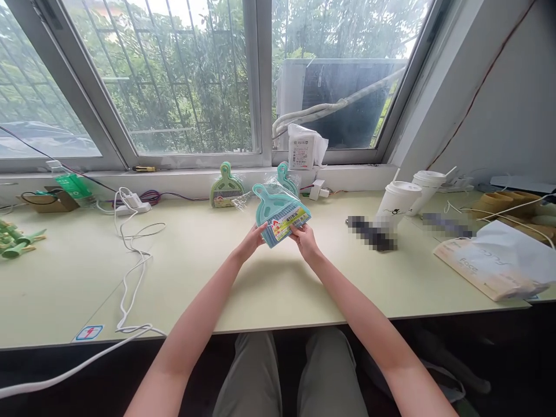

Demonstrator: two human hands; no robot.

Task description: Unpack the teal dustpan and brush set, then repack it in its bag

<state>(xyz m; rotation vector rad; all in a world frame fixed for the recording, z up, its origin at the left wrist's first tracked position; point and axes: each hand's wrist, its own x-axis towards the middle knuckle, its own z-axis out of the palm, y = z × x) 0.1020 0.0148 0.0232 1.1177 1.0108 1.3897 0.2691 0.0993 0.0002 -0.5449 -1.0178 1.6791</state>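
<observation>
Between my two hands, above the middle of the table, is a teal mini dustpan and brush set [277,211] in clear plastic wrap. It tilts with its handle up and to the left, and a yellow label shows on its front. My left hand [253,242] is closed on its lower left edge. On the lower right edge, by the label, my right hand [304,237] grips it with the thumb in front. Behind it, a green dustpan set [226,188] and another teal dustpan set [286,175] lean upright against the sill wall; the held set partly hides the teal one.
White cables [134,272] trail over the left of the table [186,278]. A green-labelled bottle [72,182] and a power strip [132,204] stand at the back left. On the right are two lidded white cups [396,205] and a tissue pack [482,260]. A white package [302,152] rests on the sill.
</observation>
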